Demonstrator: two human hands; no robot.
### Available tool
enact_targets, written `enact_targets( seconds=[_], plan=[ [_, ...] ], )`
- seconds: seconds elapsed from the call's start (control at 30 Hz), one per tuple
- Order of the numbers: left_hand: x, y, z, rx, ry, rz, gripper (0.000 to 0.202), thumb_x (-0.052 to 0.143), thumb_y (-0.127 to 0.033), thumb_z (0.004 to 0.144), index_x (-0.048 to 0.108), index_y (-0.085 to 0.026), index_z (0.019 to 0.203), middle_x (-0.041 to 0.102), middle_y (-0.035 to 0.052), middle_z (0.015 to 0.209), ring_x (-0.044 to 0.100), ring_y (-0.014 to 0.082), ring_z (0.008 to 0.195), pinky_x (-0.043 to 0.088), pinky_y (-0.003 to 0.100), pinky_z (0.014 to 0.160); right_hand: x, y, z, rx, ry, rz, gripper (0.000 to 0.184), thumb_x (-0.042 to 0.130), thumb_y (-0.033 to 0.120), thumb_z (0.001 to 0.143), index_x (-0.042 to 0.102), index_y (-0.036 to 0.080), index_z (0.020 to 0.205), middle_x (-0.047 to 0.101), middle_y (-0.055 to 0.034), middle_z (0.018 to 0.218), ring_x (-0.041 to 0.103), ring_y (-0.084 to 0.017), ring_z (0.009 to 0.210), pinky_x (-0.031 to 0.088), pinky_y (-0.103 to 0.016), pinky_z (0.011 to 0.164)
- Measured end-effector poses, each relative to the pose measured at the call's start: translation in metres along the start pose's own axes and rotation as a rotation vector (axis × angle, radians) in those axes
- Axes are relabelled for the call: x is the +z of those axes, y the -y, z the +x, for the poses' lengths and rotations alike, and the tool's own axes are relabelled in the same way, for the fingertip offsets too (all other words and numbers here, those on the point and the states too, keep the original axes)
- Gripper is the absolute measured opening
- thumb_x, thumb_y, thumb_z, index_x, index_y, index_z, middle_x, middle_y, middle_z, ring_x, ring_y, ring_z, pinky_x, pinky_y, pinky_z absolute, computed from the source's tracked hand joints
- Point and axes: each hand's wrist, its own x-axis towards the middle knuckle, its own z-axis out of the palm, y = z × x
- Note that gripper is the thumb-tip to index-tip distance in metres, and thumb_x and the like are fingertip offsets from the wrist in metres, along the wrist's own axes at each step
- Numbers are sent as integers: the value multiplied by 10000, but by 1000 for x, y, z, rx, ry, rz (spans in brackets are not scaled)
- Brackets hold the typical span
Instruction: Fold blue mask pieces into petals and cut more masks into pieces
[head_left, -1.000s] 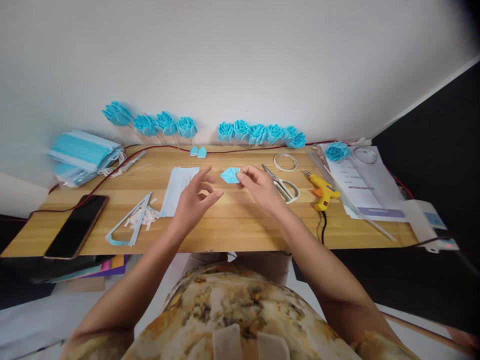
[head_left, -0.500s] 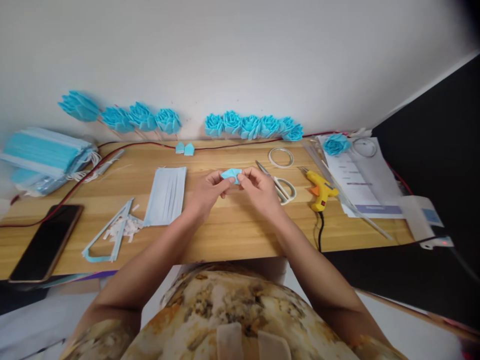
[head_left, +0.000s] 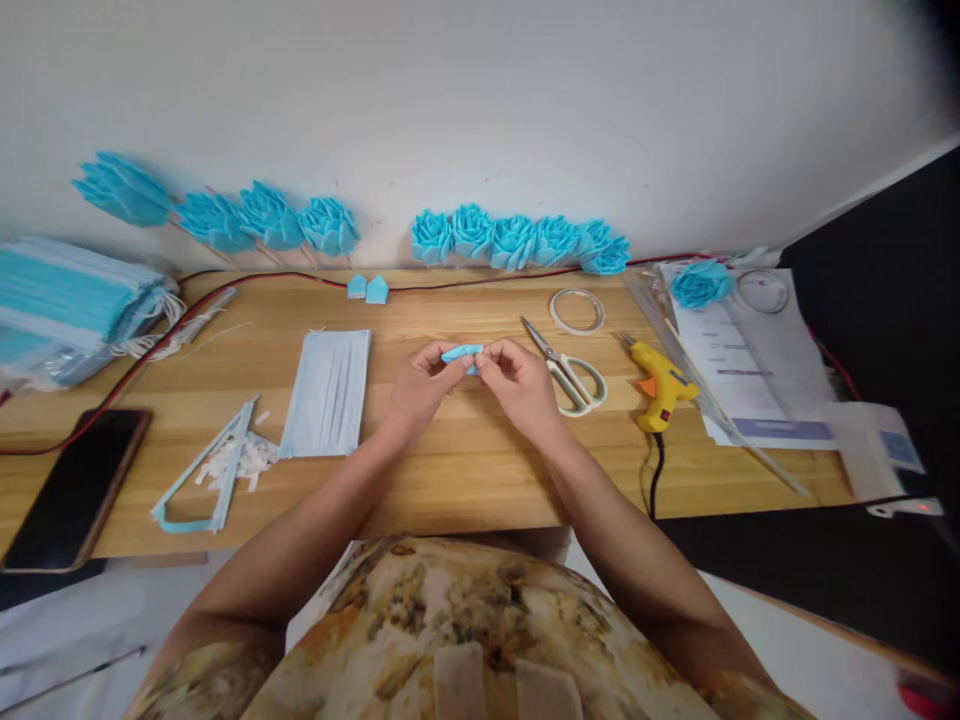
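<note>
Fig.: head view, hands at centre of frame. Your left hand [head_left: 418, 388] and right hand [head_left: 519, 388] meet over the desk [head_left: 465, 470]. The fingers [head_left: 450, 367] of both are closed in a pinch on a folded blue piece [head_left: 461, 352], held between the two sets of fingertips. Whether it touches the wood cannot be told.

Surroundings:
- Right of centre, just beside your right hand: scissors [head_left: 574, 375], blades pointing to the upper left.
- Behind the scissors: tape ring [head_left: 576, 311].
- Further right: yellow glue gun [head_left: 660, 385], its black cord running off the front edge.
- Left of centre, near your left hand but apart: flat face mask [head_left: 328, 392].
- Lower left: cut strips w/ white scraps [head_left: 225, 460], then a dark phone [head_left: 71, 487].
- Back edge: two small blue folds [head_left: 367, 288], a red cable [head_left: 225, 292] and blue flowers [head_left: 517, 240] leaning on the wall in two groups.
- Upper left: mask stack [head_left: 67, 305].
- Right: papers [head_left: 742, 360] w/ one more flower [head_left: 697, 283] on top.

Open room: there is bare wood from your hands to the front edge, and a narrower bare band between your hands and the back row. Scissors and mask bound it on either side.

Hidden or unclear:
- Your fingertips cover the piece's ends and underside, so the fold's shape is not legible.
- The mask stack and phone are cut off at the left frame edge.
- The print on the papers is too small to read.
- The lower right of the frame is dark.
</note>
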Motion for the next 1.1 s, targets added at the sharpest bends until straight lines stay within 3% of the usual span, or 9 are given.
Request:
enact_targets(
  seconds=[0.23,0.33,0.47,0.6,0.7,0.8,0.97,1.03,1.1],
  plan=[
    [-4,7,2,-16,-7,30,240,718,-400,778,633,-183,721,537,-35,588,451,102,571,369,244,579,-12,8,-6,-52,78,-141,221,558,398,921,632,206,841,678,1,781,593,-137,704,450,-269,671],
    [-7,11,3,-4,12,50,243,711,-404,791,633,-182,729,563,-29,603,469,104,572,383,248,592,-48,17,1,-145,63,-434,204,562,357,941,679,216,1030,743,-27,910,660,-174,797,475,-298,728],
    [-9,12,3,24,33,86,233,705,-403,798,642,-185,748,566,-30,618,483,110,593,403,258,628,-110,4,27,-158,-66,-867,194,511,261,962,688,225,1033,757,-80,982,672,-246,861,478,-378,769],
    [-11,15,4,68,75,154,219,716,-407,794,677,-191,803,600,-14,690,516,127,641,430,267,641,-140,-25,53,-105,84,-1195,140,580,211,931,705,156,966,736,-189,1049,644,-313,964,453,-422,818],
    [-12,14,5,185,128,191,188,704,-382,825,697,-195,838,690,48,929,602,155,784,478,283,685,-139,-29,56,-125,121,-1181,116,603,225,927,702,166,917,747,-158,1015,648,-285,940,445,-386,805],
    [-14,6,2,397,139,297,130,686,-317,867,681,-195,823,706,91,1086,660,201,1006,520,340,840,-129,-8,43,-169,191,-1030,144,554,266,952,690,219,962,757,-64,934,652,-225,819,428,-333,728],
    [-16,-16,-8,730,287,502,89,659,-210,903,625,-194,822,589,140,1447,531,269,1368,435,483,1093,-111,44,12,-259,521,-674,151,557,306,955,678,217,970,713,1,836,615,-153,715,412,-271,675],
    [-17,-19,-10,757,387,543,54,655,-182,902,634,-195,854,601,147,1439,564,266,1338,469,469,1059,-106,53,5,-322,598,-612,142,570,298,954,683,212,946,699,9,810,601,-141,696,418,-265,673],
    [-18,-19,-10,762,429,543,51,656,-156,897,647,-196,867,709,134,1260,681,226,1142,536,394,934,-103,54,2,-388,601,-577,152,561,290,966,690,211,948,713,-3,838,627,-151,742,446,-277,706]
  ],
)
